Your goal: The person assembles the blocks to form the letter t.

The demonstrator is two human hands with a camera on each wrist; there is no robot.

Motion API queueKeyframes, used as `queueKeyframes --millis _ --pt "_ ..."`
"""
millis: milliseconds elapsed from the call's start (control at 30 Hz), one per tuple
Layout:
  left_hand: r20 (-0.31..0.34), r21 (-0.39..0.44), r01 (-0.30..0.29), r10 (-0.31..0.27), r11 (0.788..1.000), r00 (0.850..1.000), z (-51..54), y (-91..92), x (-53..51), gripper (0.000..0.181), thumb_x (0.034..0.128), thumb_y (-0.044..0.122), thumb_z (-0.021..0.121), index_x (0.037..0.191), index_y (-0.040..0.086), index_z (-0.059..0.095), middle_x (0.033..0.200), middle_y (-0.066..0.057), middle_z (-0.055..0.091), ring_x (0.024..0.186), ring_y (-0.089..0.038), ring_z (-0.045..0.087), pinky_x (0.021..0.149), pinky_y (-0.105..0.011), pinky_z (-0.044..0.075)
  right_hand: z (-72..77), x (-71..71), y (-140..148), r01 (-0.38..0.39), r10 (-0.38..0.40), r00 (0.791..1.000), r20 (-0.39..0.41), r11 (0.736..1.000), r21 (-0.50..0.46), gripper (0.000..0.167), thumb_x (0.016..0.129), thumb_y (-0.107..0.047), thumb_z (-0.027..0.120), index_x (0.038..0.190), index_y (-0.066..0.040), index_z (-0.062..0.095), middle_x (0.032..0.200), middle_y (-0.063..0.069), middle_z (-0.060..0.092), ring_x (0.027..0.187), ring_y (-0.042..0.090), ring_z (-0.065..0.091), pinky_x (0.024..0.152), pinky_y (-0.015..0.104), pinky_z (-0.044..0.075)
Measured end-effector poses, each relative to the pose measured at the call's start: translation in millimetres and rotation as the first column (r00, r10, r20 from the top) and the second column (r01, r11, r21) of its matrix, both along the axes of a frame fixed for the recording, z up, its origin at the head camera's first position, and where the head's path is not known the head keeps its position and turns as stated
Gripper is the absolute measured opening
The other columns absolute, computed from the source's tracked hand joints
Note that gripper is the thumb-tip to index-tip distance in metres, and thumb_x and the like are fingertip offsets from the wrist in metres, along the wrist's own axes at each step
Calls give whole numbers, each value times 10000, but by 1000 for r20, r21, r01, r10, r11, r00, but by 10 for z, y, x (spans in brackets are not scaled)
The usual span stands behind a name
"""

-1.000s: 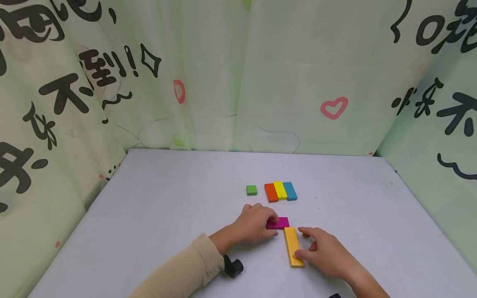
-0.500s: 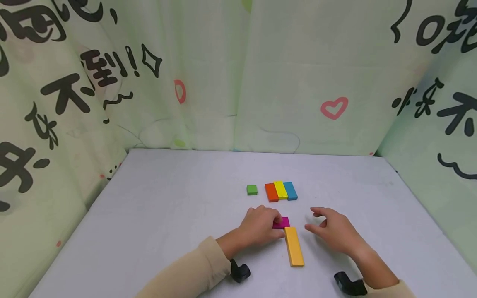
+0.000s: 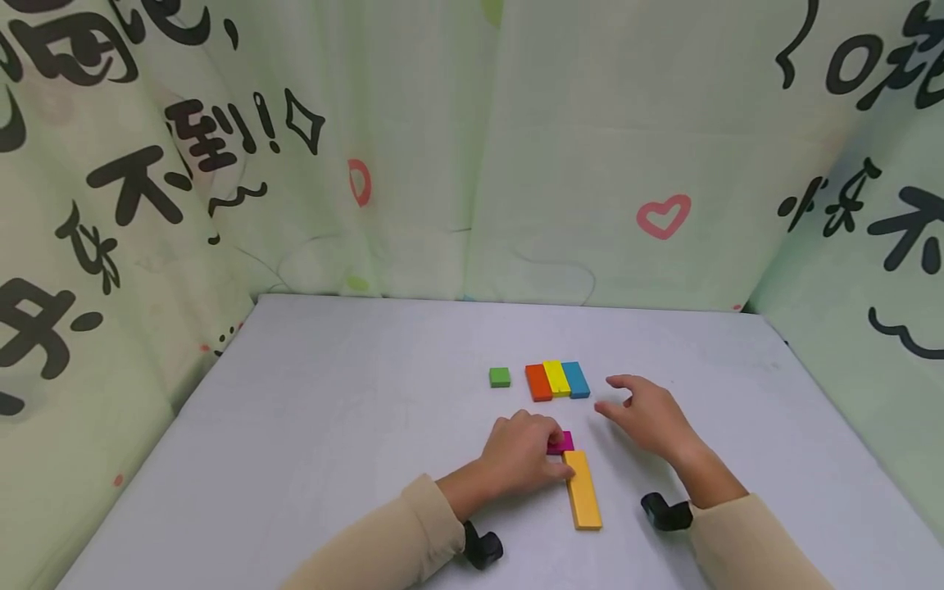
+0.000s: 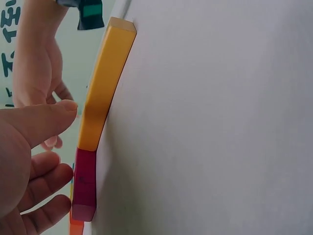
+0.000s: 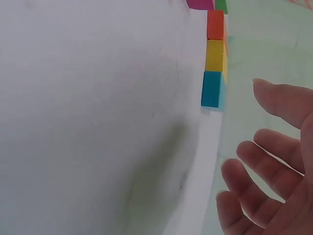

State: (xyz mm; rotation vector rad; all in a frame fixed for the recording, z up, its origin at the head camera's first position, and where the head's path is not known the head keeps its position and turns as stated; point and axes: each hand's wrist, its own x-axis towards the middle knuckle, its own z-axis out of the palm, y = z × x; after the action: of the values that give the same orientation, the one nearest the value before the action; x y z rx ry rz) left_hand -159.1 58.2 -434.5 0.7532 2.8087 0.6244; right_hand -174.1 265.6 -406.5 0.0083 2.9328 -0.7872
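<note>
My left hand [image 3: 519, 455] is over the magenta block [image 3: 565, 443], its fingertips at that block and its thumb by the long yellow-orange block [image 3: 583, 492]. In the left wrist view the hand's fingers are loosely bent, and nothing is pinched between them and the thumb. End to end, the magenta block [image 4: 85, 183] meets the yellow-orange block [image 4: 105, 88]. My right hand [image 3: 649, 416] hovers right of the blue block [image 3: 575, 380], thumb and fingers spread apart, holding nothing. Side by side with the blue block lie a yellow block [image 3: 556, 378] and a red-orange block [image 3: 538, 383].
A small green block [image 3: 499, 377] lies apart, left of the three-block row. All of them rest on a white table [image 3: 354, 393]. Printed curtains [image 3: 560, 164] close in the back and sides. Black wrist-camera mounts [image 3: 483, 547] hang at both wrists.
My right hand has let go of the yellow-orange block and moved away up the table toward the blue block. My left hand has slid slightly right over the magenta block.
</note>
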Motion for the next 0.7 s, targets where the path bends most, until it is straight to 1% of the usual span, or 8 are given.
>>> queueKeyframes --millis 167,267,400,500,700 --pt "-10 -12 -26 26 1000 1000 -6 18 26 379 790 499 824 994 209 690 765 142 534 793 -62 461 711 -265 402 -14 -133 -57 7 -7 999 35 1000 -1 585 931 -288 698 1381 43 523 1341 295 534 1085 416 585 847 501 545" --pt "-20 -22 -36 36 999 999 -2 27 42 386 779 509 830 972 213 674 754 139 519 789 -65 455 716 -274 397 -34 -194 -99 8 -8 999 53 1000 1 586 932 -280 701 1382 49 520 1368 297 516 1191 456 523 924 554 493" --pt "-35 -35 -41 40 999 999 8 36 54 390 776 513 830 968 218 664 758 138 511 791 -66 451 723 -278 394 -68 -259 -138 9 -10 998 59 1000 9 584 937 -267 698 1387 57 514 1395 298 498 1284 482 438 993 599 419" --pt "-41 -40 -39 38 998 998 14 40 60 386 780 512 828 972 222 662 762 140 511 798 -65 450 731 -279 393 -93 -300 -162 18 -19 998 65 1000 4 590 939 -265 693 1395 58 506 1407 294 489 1297 479 426 1011 599 403" --pt "-40 -44 -39 37 998 998 24 49 66 377 781 507 829 957 226 650 763 138 505 797 -67 448 737 -283 391 -130 -373 -214 40 -40 997 69 999 1 606 927 -257 703 1404 54 497 1400 285 498 1287 465 442 1006 582 419"
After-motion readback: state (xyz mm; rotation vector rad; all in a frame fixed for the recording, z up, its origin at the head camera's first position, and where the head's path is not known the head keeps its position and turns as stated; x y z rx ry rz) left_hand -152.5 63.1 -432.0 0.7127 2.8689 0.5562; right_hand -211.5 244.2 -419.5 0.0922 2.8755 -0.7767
